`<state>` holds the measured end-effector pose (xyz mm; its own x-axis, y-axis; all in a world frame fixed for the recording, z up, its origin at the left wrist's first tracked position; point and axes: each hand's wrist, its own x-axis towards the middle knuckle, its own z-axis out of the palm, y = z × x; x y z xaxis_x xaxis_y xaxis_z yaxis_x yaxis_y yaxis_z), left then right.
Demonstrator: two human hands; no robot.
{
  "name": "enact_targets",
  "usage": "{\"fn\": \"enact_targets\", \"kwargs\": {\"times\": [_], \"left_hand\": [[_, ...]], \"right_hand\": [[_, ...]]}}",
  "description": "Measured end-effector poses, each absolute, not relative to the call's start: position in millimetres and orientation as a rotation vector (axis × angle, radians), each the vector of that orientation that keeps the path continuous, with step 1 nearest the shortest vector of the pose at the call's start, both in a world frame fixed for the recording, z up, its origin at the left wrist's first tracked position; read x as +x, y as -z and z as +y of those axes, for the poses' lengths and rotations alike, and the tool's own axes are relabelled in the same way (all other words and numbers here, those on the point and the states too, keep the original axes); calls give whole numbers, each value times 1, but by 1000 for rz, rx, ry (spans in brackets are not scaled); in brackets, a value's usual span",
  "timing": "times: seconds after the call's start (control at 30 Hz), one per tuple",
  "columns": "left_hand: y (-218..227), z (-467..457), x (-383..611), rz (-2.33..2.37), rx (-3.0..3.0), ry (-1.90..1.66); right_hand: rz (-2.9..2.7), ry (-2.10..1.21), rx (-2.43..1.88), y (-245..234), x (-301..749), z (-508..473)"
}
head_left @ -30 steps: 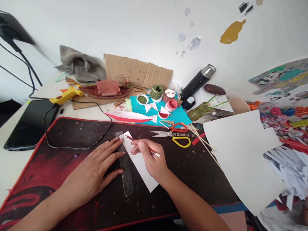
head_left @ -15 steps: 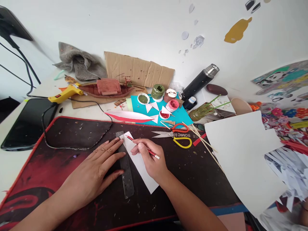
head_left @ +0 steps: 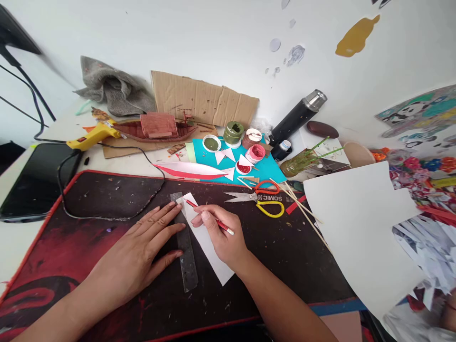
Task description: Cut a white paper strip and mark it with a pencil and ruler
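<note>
My left hand (head_left: 142, 249) lies flat with fingers outstretched, its fingertips pressing on a clear ruler (head_left: 188, 266). The ruler's far end overlaps the top of a narrow white paper strip (head_left: 210, 251), which slants across the dark mat. In my right hand (head_left: 224, 232) is a red pencil (head_left: 224, 226) with a white end, pinched between thumb and fingers. Its tip meets the paper close to the ruler's edge, near the far end of the strip. The right hand covers part of the strip's right side.
Scissors (head_left: 265, 199) and thin sticks (head_left: 302, 213) lie beyond my right hand. Behind are open paint jars (head_left: 233, 134), a red-and-white paper boat shape (head_left: 192, 170), a model boat (head_left: 156, 129) and a yellow glue gun (head_left: 94, 135). A large white sheet (head_left: 363, 228) covers the right side.
The view has shifted very slightly. The pencil tip has moved a little to the left, toward the ruler; the left hand and ruler stay in place.
</note>
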<state>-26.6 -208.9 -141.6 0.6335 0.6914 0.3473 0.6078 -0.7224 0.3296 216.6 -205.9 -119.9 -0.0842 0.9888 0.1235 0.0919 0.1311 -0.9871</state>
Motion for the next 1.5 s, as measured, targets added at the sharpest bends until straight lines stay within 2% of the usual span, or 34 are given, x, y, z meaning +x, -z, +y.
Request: {"fn": "enact_targets", "kwargs": {"times": [1.5], "left_hand": [[140, -209, -26, 1077, 2615, -660]], "right_hand": [[-1379, -1156, -1108, 124, 218, -205]]}}
